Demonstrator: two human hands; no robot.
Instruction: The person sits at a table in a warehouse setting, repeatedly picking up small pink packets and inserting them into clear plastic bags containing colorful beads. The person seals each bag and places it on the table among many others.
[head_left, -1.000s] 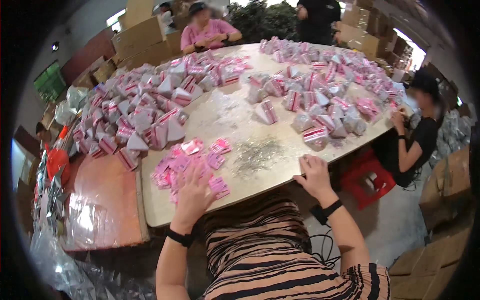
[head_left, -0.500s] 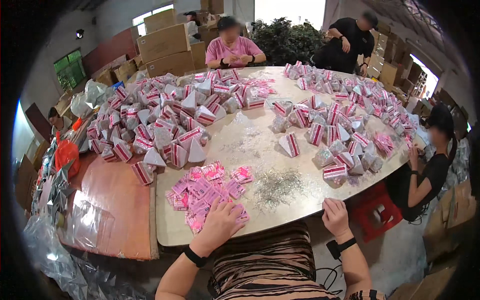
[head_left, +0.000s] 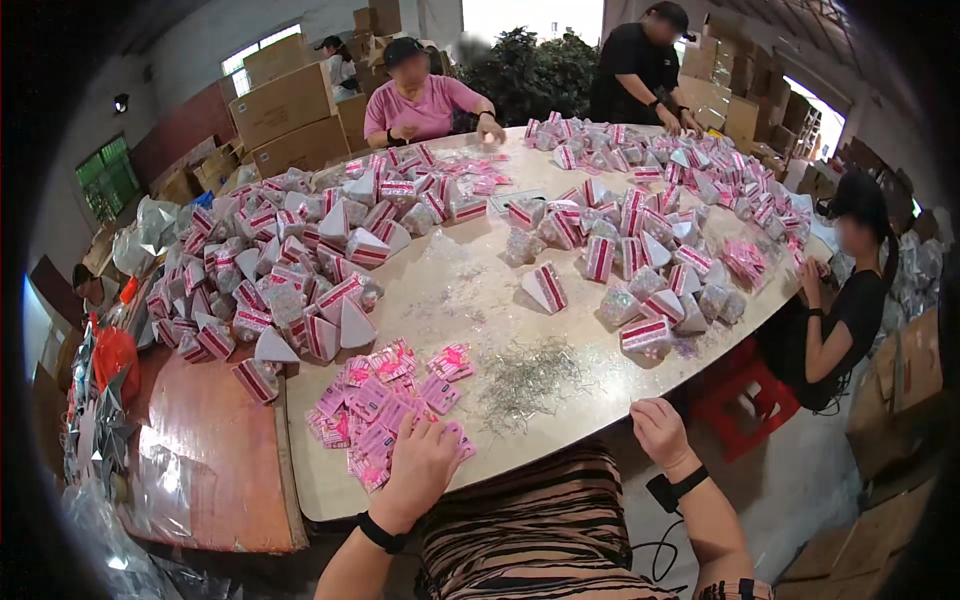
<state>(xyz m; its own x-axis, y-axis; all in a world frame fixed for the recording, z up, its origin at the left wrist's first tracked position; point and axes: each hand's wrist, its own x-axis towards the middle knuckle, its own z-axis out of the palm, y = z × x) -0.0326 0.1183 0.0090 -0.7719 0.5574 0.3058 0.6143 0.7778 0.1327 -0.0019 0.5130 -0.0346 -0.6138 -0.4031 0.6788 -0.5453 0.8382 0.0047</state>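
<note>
My left hand (head_left: 422, 468) rests on the near edge of a heap of small pink printed cards (head_left: 372, 400). Its fingers are slightly bent and apart, touching the cards, and I see nothing gripped in them. Over the table's front edge, my right hand (head_left: 660, 432) is held with fingers curled together; what they hold, if anything, is too small to make out. Between the two hands, farther in, lies a loose pile of thin silvery wire-like pieces (head_left: 530, 380).
Wedge-shaped clear packages with pink bands are heaped on the left (head_left: 300, 250) and right (head_left: 650, 250) of the pale table (head_left: 430, 300). A brown board (head_left: 215, 440) adjoins it. Other people sit or stand around. A red stool (head_left: 745, 400) stands at right.
The view has shifted slightly, moving the table leftward in it. My left hand's fingers look more bent on the cards. Across the table, the person in pink has spread their hands apart.
</note>
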